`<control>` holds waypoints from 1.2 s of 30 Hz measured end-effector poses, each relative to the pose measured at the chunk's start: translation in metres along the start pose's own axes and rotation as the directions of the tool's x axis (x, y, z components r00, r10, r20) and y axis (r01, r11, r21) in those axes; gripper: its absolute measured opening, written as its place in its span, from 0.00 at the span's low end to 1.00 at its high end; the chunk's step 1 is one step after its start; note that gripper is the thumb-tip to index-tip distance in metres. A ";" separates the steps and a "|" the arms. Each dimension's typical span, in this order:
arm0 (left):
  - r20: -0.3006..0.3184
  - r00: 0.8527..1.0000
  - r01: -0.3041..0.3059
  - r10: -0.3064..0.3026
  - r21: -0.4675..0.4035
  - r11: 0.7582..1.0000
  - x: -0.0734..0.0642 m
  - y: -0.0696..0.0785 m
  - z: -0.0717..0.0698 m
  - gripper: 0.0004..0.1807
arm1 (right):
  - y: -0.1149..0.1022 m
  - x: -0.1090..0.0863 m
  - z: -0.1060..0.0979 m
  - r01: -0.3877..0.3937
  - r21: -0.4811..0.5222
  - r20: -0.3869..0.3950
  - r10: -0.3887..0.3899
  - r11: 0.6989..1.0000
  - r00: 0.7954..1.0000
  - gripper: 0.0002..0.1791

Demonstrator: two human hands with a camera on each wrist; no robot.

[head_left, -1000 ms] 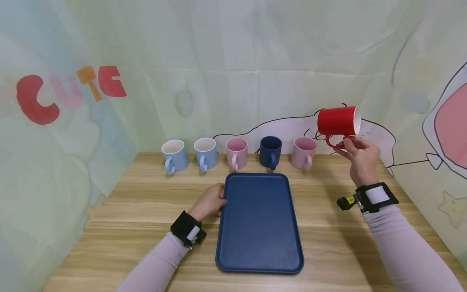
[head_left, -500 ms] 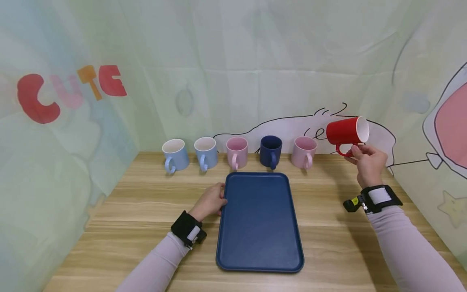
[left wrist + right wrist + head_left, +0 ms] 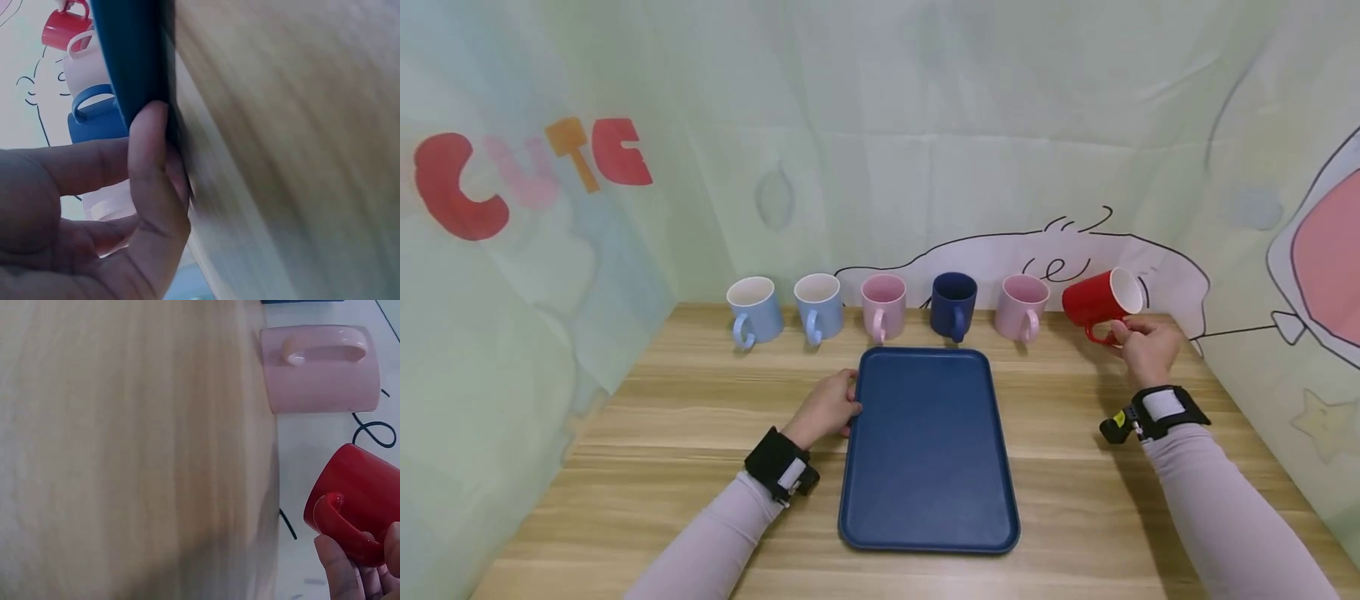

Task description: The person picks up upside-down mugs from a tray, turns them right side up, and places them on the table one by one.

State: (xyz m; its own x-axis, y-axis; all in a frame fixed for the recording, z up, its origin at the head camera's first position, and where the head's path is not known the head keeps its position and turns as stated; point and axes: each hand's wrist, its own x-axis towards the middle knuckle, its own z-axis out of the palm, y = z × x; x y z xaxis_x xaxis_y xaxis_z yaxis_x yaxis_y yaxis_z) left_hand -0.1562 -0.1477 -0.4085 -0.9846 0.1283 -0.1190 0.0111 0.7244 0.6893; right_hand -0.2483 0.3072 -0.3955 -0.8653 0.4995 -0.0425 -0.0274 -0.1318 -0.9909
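My right hand (image 3: 1150,352) pinches the handle of a red mug (image 3: 1088,302) at the back right. The mug, white inside, tilts with its mouth up and to the right; in the right wrist view the red mug (image 3: 359,487) shows a gap between it and the wooden table (image 3: 125,450). My left hand (image 3: 823,408) grips the left rim of a dark blue rectangular tray (image 3: 928,450). Seen from the left wrist, the fingers (image 3: 150,169) curl at the tray's edge (image 3: 134,56), close over the tabletop.
Along the back wall stands a row of upright mugs: two light blue mugs (image 3: 758,315), a pink mug (image 3: 883,304), a dark blue mug (image 3: 946,312) and another pink mug (image 3: 1015,312), nearest the red one. A printed cloth (image 3: 880,183) covers the walls behind.
The red mug has come down towards the table at the back right, turning from lying sideways to mouth tilted upward. My left hand keeps its place on the tray; the head view shifted slightly.
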 end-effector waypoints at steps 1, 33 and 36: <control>0.000 1.000 0.002 -0.002 0.000 1.000 0.000 0.000 0.000 0.31 | 0.008 0.007 -0.003 0.008 -0.020 0.002 -0.008 1.000 1.000 0.08; 0.015 0.999 0.041 -0.041 -0.025 0.999 0.001 -0.001 0.001 0.31 | -0.005 -0.006 0.028 0.312 -0.765 0.209 -0.241 0.563 0.948 0.19; 0.018 0.999 0.051 -0.051 -0.026 0.998 0.002 -0.001 0.001 0.31 | -0.005 -0.007 0.029 0.297 -0.763 0.210 -0.215 0.574 0.954 0.20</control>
State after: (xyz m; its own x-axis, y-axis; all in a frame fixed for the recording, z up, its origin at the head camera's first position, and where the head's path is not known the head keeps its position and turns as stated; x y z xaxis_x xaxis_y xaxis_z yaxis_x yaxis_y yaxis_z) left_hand -0.1580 -0.1475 -0.4097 -0.9806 0.1037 -0.1664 -0.0437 0.7118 0.7010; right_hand -0.2569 0.2799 -0.3861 -0.9246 0.3250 0.1989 0.1091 0.7259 -0.6791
